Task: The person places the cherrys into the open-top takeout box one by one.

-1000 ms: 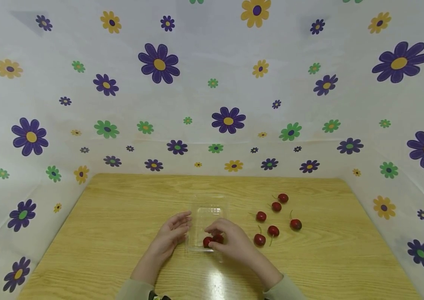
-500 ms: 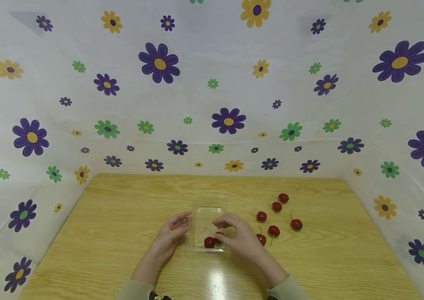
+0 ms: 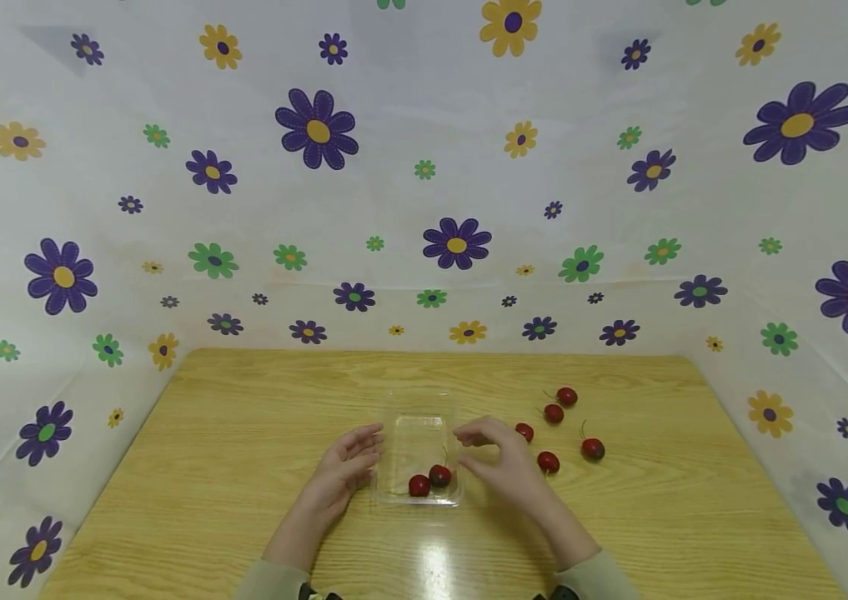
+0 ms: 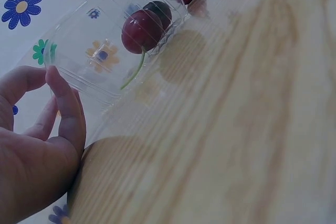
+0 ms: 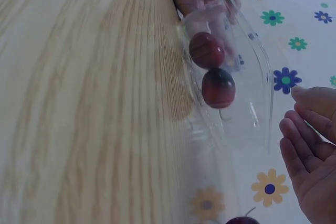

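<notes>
A clear plastic box (image 3: 418, 417) stands on the table with two dark red cherries in its near end, one at the left (image 3: 419, 485) and one at the right (image 3: 439, 476), whose stem points up. My left hand (image 3: 339, 471) is at the box's left side, its relaxed fingertips (image 4: 55, 77) right at the rim in the left wrist view. Just right of the box, my right hand (image 3: 506, 467) has its thumb and fingers spread apart, with nothing between them. In the right wrist view the right hand (image 5: 315, 150) is beside the box wall.
Several loose cherries with stems lie on the wooden table (image 3: 243, 433) right of the right hand, among them a far one (image 3: 567, 397) and the rightmost one (image 3: 593, 449). A flowered white sheet (image 3: 393, 192) surrounds the table's back and sides.
My right hand has let go of the right cherry in the box and drawn back to the right, out over the box's right side. The left hand and the box keep their place.
</notes>
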Motion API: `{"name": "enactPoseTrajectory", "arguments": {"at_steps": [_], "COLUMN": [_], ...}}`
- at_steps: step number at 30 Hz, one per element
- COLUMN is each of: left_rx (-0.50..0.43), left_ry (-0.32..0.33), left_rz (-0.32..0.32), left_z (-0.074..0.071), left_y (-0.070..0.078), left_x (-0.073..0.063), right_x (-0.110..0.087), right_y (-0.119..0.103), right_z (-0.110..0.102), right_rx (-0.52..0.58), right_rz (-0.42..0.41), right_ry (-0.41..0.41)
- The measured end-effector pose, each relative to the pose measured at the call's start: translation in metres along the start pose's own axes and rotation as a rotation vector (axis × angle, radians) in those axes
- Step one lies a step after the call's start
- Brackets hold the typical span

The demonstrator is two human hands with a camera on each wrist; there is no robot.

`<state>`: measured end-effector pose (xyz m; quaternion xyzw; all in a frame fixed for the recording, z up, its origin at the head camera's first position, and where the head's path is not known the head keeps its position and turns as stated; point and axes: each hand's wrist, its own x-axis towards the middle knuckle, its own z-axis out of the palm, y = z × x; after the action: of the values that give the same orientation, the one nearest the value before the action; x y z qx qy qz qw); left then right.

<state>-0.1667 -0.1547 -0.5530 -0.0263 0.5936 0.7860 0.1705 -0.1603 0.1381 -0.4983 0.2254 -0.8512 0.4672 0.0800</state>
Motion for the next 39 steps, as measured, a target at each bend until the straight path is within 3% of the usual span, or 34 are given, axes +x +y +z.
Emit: {"name": "enactPoseTrajectory", "arguments": {"at_steps": [13, 19, 28, 39], "left_rx": [-0.015, -0.011, -0.017, -0.014], "left_ry": [-0.010, -0.025, -0.007, -0.027], "left_rz": [-0.001, 0.005, 0.002, 0.014], "left_z": [0.000, 0.000, 0.000, 0.000], "left_y": [0.000, 0.001, 0.001, 0.003], "left_x": [-0.001, -0.002, -0.002, -0.003], "right_x": [-0.011, -0.017, -0.023, -0.032], "right_y": [0.018, 0.029, 0.036, 0.044], "right_z": [-0.021, -0.031, -0.042, -0.054], "right_rx": [-0.028, -0.041, -0.033, -0.108], "right_rz": [0.117, 0.069, 0.069, 0.135], "right_ry": [0.058, 0.097, 0.150, 0.161]}}
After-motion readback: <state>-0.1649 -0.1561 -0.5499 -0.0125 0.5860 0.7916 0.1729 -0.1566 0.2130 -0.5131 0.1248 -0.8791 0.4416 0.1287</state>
